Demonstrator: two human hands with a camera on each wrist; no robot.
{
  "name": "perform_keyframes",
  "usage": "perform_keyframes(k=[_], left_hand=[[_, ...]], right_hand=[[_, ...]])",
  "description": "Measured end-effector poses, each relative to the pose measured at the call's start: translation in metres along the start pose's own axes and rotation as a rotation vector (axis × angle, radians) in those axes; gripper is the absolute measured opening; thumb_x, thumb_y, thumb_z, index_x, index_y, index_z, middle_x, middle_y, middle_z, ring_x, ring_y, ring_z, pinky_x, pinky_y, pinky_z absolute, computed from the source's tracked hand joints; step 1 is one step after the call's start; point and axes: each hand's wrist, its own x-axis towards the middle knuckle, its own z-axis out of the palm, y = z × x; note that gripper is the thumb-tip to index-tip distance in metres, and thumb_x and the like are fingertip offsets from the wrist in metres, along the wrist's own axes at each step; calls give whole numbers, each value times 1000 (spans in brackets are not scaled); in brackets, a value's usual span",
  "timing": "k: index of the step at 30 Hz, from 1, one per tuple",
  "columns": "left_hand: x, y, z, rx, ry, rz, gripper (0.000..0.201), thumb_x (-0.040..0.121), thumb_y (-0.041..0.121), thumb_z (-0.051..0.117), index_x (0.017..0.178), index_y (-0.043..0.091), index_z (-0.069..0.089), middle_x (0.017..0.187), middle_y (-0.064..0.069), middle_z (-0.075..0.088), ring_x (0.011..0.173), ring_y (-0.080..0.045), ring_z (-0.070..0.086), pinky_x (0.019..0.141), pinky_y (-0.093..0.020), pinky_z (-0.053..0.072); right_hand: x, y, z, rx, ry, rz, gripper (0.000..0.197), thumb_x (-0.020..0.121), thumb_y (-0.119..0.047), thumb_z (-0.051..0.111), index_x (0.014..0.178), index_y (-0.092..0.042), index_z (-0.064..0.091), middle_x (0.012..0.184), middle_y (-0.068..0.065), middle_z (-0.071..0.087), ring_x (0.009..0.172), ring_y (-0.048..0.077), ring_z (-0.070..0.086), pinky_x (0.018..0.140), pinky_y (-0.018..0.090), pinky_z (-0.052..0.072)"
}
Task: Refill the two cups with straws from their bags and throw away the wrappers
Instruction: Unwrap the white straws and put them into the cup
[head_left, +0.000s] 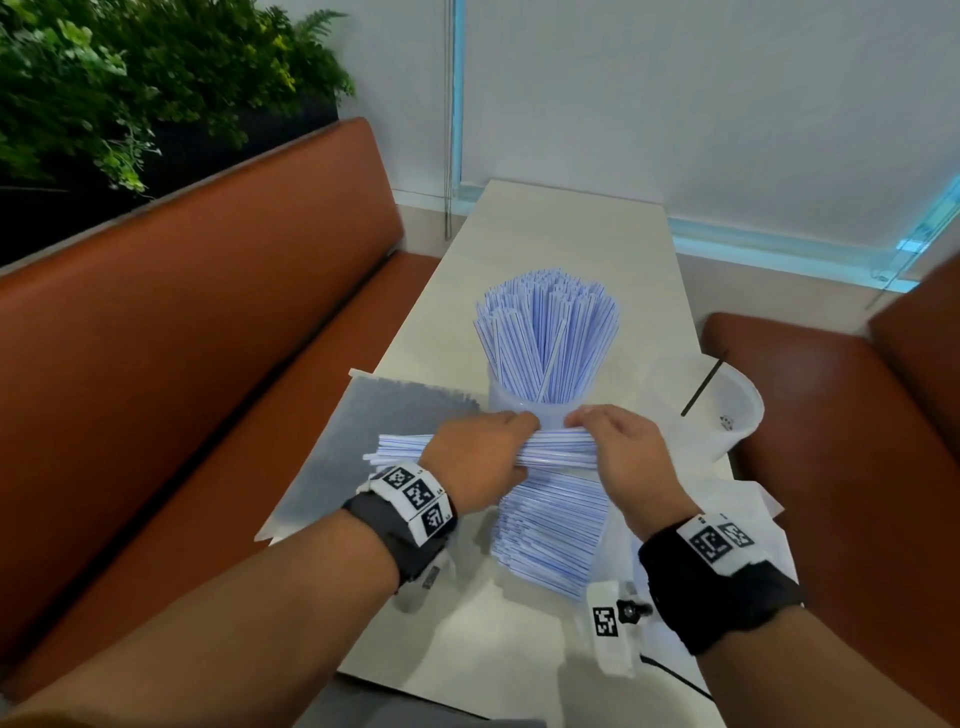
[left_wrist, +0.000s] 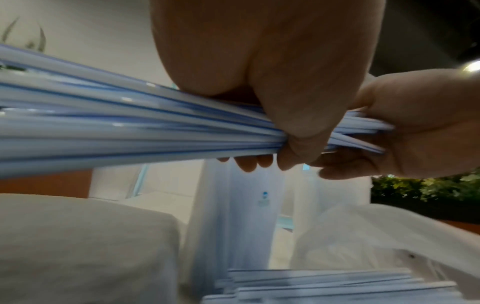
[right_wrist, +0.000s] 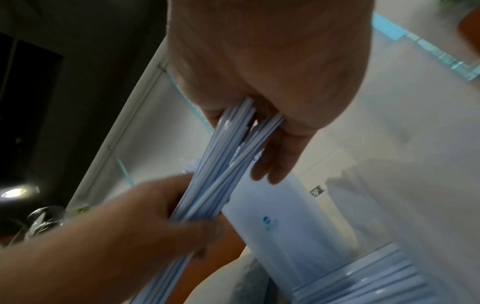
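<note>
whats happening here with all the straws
A person is refilling straw cups at a table. Both the left hand and the right hand grip a horizontal bundle of blue-striped straws just in front of a clear cup already packed with upright straws. More straws lie in an opened bag below the hands. A second cup to the right holds only one black straw.

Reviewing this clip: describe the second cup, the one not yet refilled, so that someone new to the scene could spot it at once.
Start at the pale table between the brown benches. At its middle stands the cup packed with blue-striped straws; look right, to the table's edge. There stands the translucent cup, which holds only a single dark straw.
</note>
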Motion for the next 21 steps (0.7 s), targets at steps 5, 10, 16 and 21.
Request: perform_keyframes(k=[5,10,16,21], left_hand=[[11,15,-10,-98,7,-54,19,89,30,60,105,23,53,88,4,59,76,-25,61,58,-30,39],[17,16,-53,-818,176,-206,10,92,25,65,102,25,63,84,0,67,76,-22,66,66,-32,52],[35,37,-104,-1426,640,-127,17,84,20,73,90,36,72,87,-2,71,77,-21,71,78,-32,58],[41,49,-95,-1687,697,-198,15,83,10,70,91,22,65,79,-5,66,76,-27,64,83,-43,55]], right_hand=[[-3,-2,1,207,69,22,35,97,-36,55,79,-15,76,84,-3,75,85,2,69,75,21,53],[1,2,-5,442,73,323,51,101,-54,46,100,-10,71,95,8,76,95,24,75,80,36,57],[-3,-6,13,642,61,494,66,99,-64,41,118,-6,65,115,14,72,100,27,73,91,45,57],[-4,-18,22,856,-4,547,70,101,-62,37,131,-3,58,123,20,69,113,35,68,100,52,52]])
